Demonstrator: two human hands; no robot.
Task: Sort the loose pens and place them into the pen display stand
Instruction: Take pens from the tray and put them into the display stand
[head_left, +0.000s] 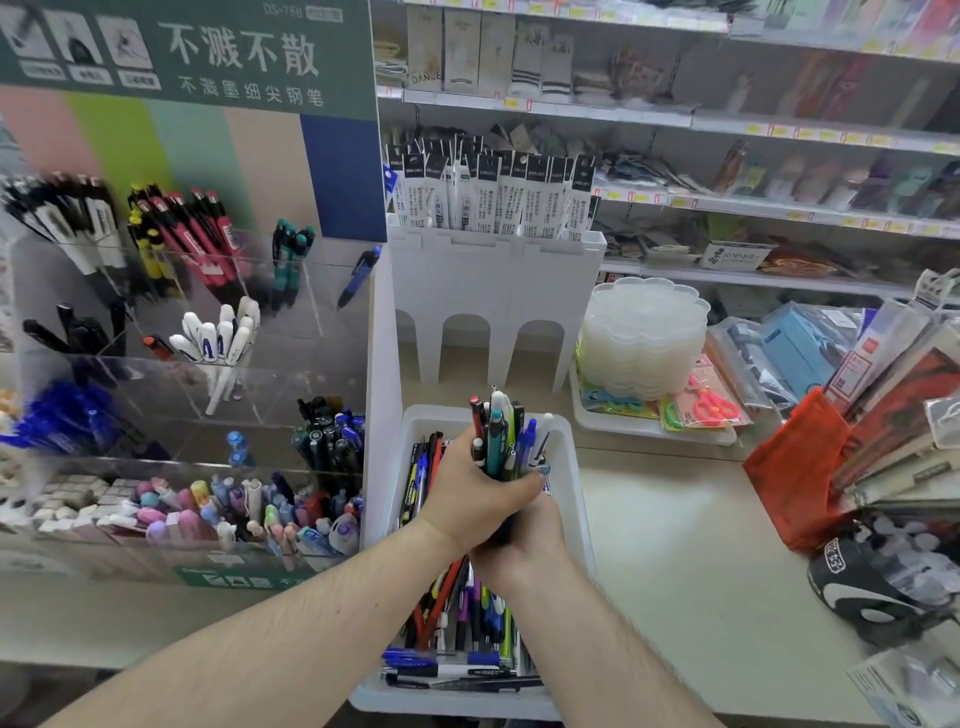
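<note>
Pens (506, 436), a mixed bundle of red, teal, white, green and blue barrels, stand upright in both hands above the white plastic tray (571, 467) on the beige desk (675, 545); the left hand (475, 499) wraps round the bundle from the left, its fingers curled tight on the barrels; the right hand (524, 545) sits just below and behind it, clamped on the lower ends of the same bundle, though its fingertips are hidden; tips and clicker ends fan out above the left hand; under the forearms more loose pens (457, 618) lie jumbled in the tray, mostly lengthwise, with a few blue and black ones (447, 667) lying crosswise at the near end; to the left, touching the tray's side, rises the clear acrylic pen display stand (208, 364) with stepped compartments; black-and-white pens (78, 223) and red pens (197, 234) lean in the top row, teal pens (291, 254) beside them, a lone blue pen (358, 278) at the right end; white-capped pens (223, 332) fill a middle slot; pastel erasers and correction items (234, 509) crowd the bottom row; behind the tray a white arched rack (493, 312) holds upright refill packs (493, 187); right of it a stack of clear scalloped lids (644, 338) rests in a shallow white tray (649, 431) beside pink scissors (711, 402).
</note>
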